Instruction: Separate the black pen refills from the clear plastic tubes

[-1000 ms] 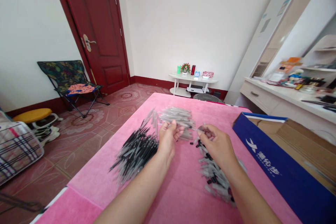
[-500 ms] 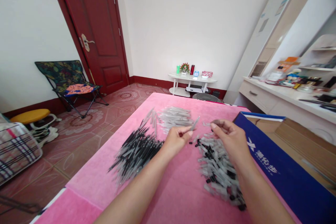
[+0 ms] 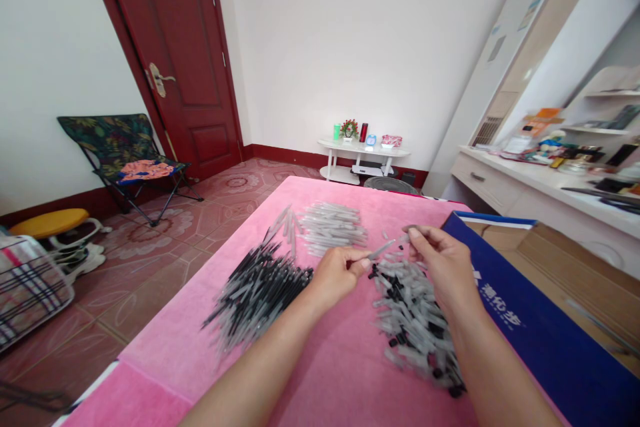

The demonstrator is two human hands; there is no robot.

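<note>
My left hand (image 3: 344, 273) pinches a slim translucent pen (image 3: 383, 250), its bare tip pointing up and to the right. Just across from that tip, my right hand (image 3: 440, 253) is closed, thumb against fingers, on a small pale pen cap (image 3: 404, 239), partly covered by the fingertips. The pen and cap are apart. Below the right hand lies a heap of clear and black pen caps (image 3: 413, 313). To the left of my left forearm is a pile of black and grey uncapped pens (image 3: 260, 293). Beyond the left hand rests a row of pale pens (image 3: 333, 227).
A pink cloth (image 3: 330, 373) covers the table. An open blue cardboard box (image 3: 520, 300) stands at the right edge. Farther right is a white dresser (image 3: 505, 180) with bottles on it. A folding chair (image 3: 115, 140) and a low white stand (image 3: 365, 147) are farther back.
The pen in my left hand has moved right and tipped lower, its point closer to my right hand. My right hand has lifted slightly off the cloth with the cap.
</note>
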